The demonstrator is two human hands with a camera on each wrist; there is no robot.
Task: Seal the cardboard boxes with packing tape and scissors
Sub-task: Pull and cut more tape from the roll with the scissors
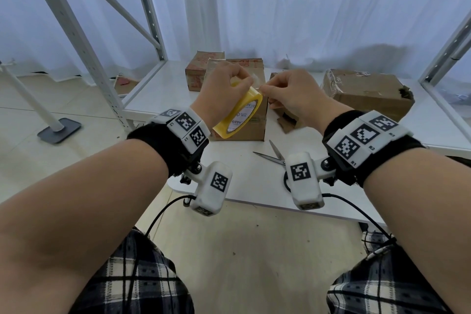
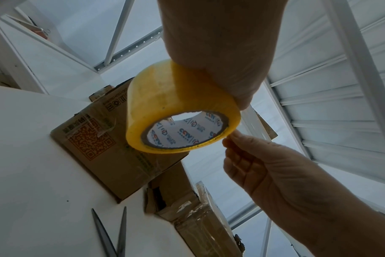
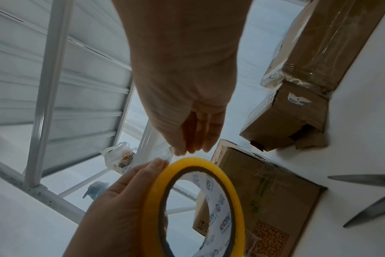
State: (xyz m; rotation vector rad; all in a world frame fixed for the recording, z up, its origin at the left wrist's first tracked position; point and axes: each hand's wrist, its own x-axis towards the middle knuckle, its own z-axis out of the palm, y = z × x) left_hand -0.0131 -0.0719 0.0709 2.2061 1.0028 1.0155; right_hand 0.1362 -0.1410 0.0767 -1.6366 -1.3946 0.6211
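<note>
A: Starting at the left, what's on the white counter (image 1: 254, 186)?

B: Farthest left and to the back, a small printed cardboard box (image 1: 197, 71), closed. Just in front of it stands a taller cardboard box (image 1: 244, 125) with an orange QR code on its side and clear tape over its seams. I can't see inside either one.

A: And the hands?

B: The left hand (image 1: 224, 84) is raised over that taller box, its fingers curled round a roll of yellow packing tape (image 1: 239, 115); the roll's white printed core faces the person. The right hand (image 1: 293, 94) is just beside it, thumb and forefinger pinching the clear loose end of the tape (image 3: 167, 153) at the top of the roll, the other fingers tucked in.

A: Scissors?

B: The scissors (image 1: 274, 155) lie on the counter in front of the taller box, blades apart, handles hidden behind the right wrist camera. Neither hand touches them.

A: Further right?

B: A torn box (image 1: 285, 120) sits behind the right hand, mostly hidden, with a ragged dark opening; its contents can't be made out. Farthest right lies a battered brown box (image 1: 367, 94), wrapped in clear tape, one corner ripped.
</note>
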